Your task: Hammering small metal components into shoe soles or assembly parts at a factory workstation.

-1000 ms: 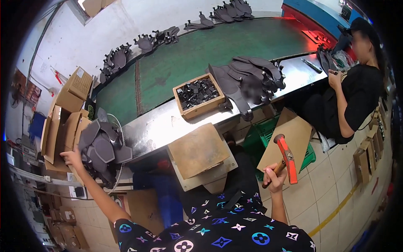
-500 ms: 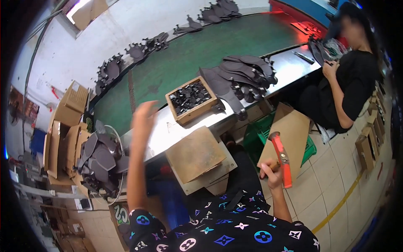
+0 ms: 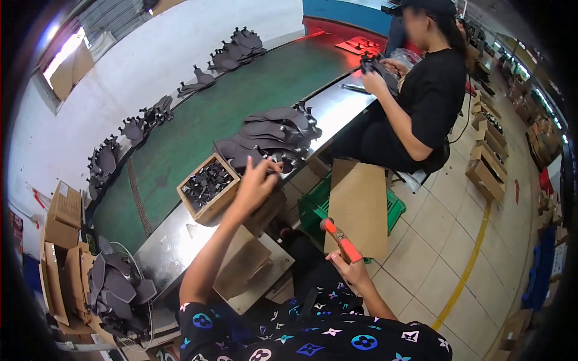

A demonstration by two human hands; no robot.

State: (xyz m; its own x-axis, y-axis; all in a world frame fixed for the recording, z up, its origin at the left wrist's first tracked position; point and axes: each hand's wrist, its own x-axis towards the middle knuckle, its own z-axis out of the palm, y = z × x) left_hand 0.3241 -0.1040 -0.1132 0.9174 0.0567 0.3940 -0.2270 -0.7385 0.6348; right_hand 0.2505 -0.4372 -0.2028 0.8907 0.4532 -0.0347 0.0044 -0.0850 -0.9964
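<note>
My left hand (image 3: 257, 185) reaches over the near edge of the bench, fingers spread, beside a pile of dark grey flat pieces shaped like shoe soles with straps (image 3: 271, 133). Whether its fingertips touch the nearest piece I cannot tell. A red-orange hammer (image 3: 342, 242) is in my right hand (image 3: 350, 269), its fingers closed round the handle, out to the right above the tiled floor. Close to my left wrist stands a wooden box (image 3: 215, 210) of small black pieces (image 3: 208, 183). Below my left forearm is a brown cardboard pad (image 3: 241, 265) on a stand.
A person in black (image 3: 421, 102) sits farther along the metal-edged bench, handling a dark piece. More grey pieces line the green belt (image 3: 180, 138). A green crate (image 3: 394, 210) with a cardboard sheet (image 3: 358, 204) stands right of my legs. Cartons (image 3: 63, 222) stand at left.
My view has turned right. My left hand has moved rightward past the wooden box to the grey pile. My right hand still holds the hammer.
</note>
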